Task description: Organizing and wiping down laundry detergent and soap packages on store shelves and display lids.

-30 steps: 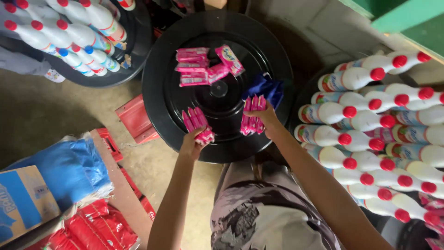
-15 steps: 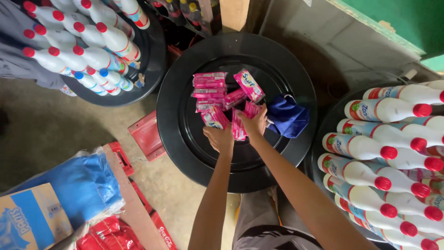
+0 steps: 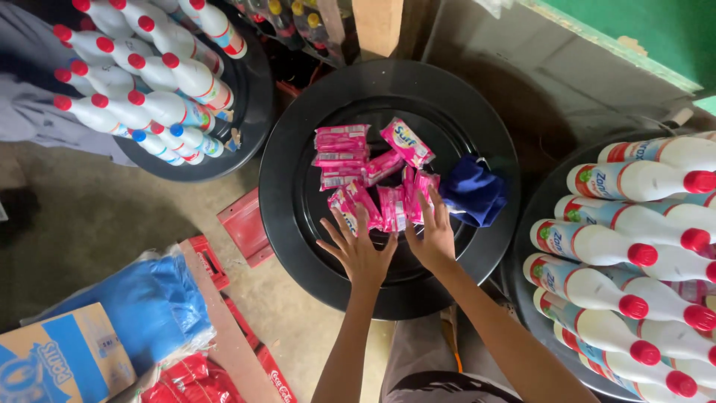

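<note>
On the far left, white bottles with red caps lie in a round black tub, caps pointing down and left, packed side by side so they do not roll. Lower down sits a blue bag beside a red crate.

In the middle is a big round black lid, flat like a table. The pink packets lie on it in a loose bunch (some are stacked near the top). The lower ones stand in a row, long sides running up and down, away from the person. One at the top tilts sideways.

The left hand is spread wide open, fingertips touching the lower packets, holding nothing. The right hand is open too, flat over the packets just beside it, as if pressing them in line.

A crumpled blue cloth rests right of the packets. Farther right, more white bottles lie stacked, caps pointing right.
</note>
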